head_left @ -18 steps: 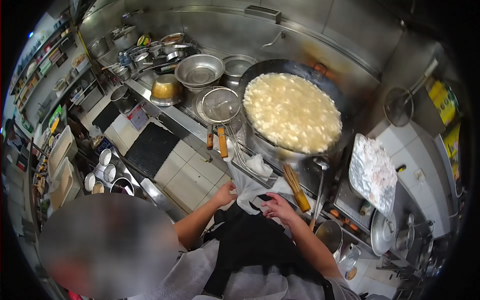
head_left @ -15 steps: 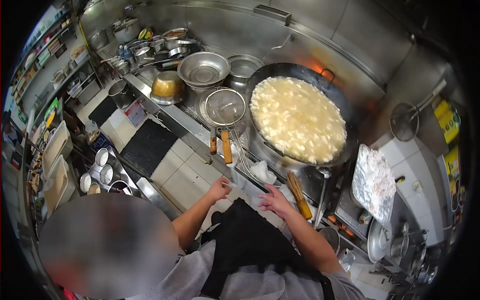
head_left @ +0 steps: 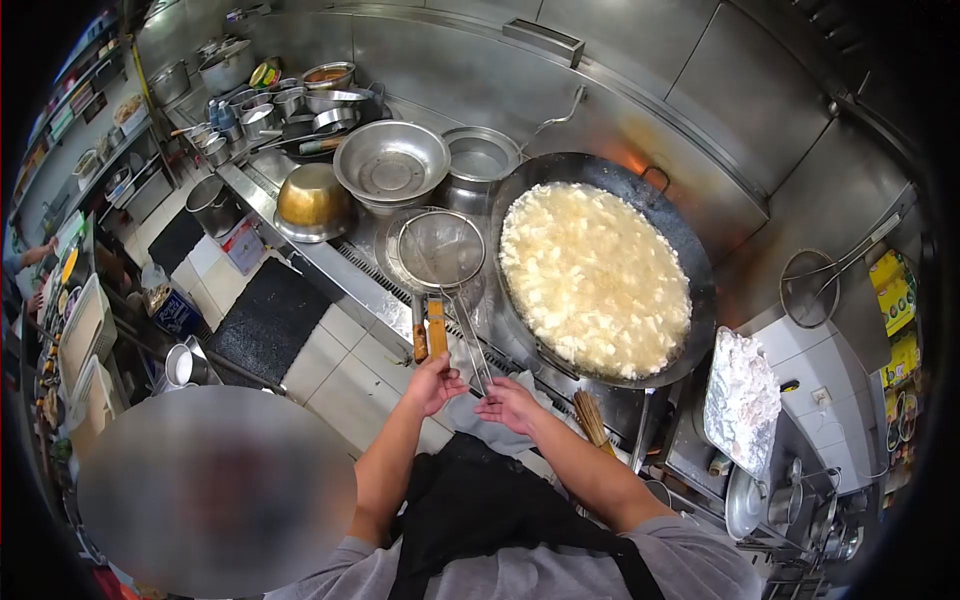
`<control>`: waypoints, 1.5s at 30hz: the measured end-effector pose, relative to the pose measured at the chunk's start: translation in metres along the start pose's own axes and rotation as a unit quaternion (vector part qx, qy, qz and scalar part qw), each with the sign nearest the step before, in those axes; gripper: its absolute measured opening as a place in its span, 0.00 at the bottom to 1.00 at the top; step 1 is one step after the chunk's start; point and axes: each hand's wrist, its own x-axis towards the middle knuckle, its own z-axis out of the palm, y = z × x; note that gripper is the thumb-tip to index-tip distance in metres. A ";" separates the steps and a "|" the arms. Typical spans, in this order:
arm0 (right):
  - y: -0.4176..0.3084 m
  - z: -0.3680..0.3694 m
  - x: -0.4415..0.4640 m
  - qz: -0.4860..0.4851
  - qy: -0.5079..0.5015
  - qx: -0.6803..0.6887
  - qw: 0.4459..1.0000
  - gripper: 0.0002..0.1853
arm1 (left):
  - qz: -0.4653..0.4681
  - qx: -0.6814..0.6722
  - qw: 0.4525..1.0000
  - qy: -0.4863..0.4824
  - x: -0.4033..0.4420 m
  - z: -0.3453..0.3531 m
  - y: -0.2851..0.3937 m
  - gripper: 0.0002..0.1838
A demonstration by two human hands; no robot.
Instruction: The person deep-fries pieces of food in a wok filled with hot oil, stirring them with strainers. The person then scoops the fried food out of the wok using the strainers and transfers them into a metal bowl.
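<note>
My left hand [head_left: 437, 388] is just below the wooden handle [head_left: 437, 330] of a round mesh strainer [head_left: 441, 250], palm turned up and fingers apart. My right hand [head_left: 508, 403] faces it, fingers loosely stretched to the left. Its fingertips overlap the lower end of a long metal handle [head_left: 470, 335]; whether they touch it I cannot tell. A pale cloth [head_left: 490, 432] hangs below and between both hands. To the right, a large black wok [head_left: 700, 260] holds bubbling pale liquid full of white pieces [head_left: 595, 280].
A bamboo brush [head_left: 590, 418] lies below the wok. A foil-lined tray [head_left: 742, 400] with white, floury pieces stands at the right. Steel bowls [head_left: 391, 160] and a brass-coloured pot [head_left: 312, 200] sit left of the wok. Another strainer [head_left: 810, 288] hangs on the right.
My hands have moved left relative to the counter, toward the strainer handles, and closer together. The camera view has shifted, so the wok and strainer appear lower.
</note>
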 end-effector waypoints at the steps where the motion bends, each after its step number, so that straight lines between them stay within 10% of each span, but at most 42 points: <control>1: -0.010 0.010 0.001 0.000 0.000 0.004 1.000 0.22 | -0.012 -0.063 0.997 -0.039 -0.005 0.000 0.009 0.15; 10: -0.074 0.103 0.003 -0.047 -0.049 0.019 0.998 0.07 | 0.020 0.017 0.995 0.095 0.015 0.022 0.055 0.05; 22: -0.051 0.080 -0.165 -0.193 -0.239 0.013 0.952 0.15 | 0.130 0.051 0.990 0.018 -0.122 0.015 0.076 0.10; 29: -0.102 0.032 -0.221 -0.304 0.190 -0.257 0.897 0.38 | 0.153 0.047 0.987 -0.015 -0.125 0.011 0.120 0.15; 31: -0.111 0.032 -0.225 -0.301 0.310 -0.449 0.782 0.38 | 0.150 0.049 0.987 0.004 -0.113 0.009 0.126 0.15; 45: -0.148 0.032 -0.197 -0.083 0.362 -0.719 0.588 0.38 | 0.177 0.035 0.983 -0.023 -0.086 0.002 0.120 0.14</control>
